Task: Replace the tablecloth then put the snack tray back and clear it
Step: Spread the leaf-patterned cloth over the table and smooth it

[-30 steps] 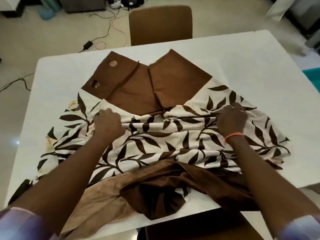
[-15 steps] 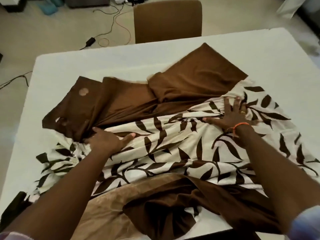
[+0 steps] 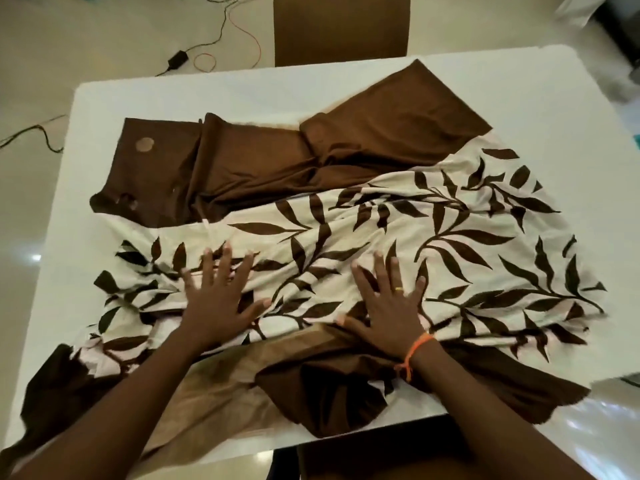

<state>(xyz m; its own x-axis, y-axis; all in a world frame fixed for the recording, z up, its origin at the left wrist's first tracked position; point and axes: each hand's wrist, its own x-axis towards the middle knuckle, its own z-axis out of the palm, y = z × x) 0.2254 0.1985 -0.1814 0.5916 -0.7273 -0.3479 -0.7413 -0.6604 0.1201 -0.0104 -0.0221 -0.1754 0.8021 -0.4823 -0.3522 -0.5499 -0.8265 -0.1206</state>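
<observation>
Left hand (image 3: 216, 299) and right hand (image 3: 388, 306), fingers spread, press flat on the rumpled tablecloth (image 3: 346, 237) beneath them.

free: bare table (image 3: 519, 98) far edge, corners; blocked: rumpled tablecloth (image 3: 346, 237) mid-table

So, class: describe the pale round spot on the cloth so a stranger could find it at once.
Start at the white table, then the leaf-print tablecloth spread on it. On its plain brown band, near the far left corner, sits the pale round spot: the one light circle on unpatterned brown.
</observation>
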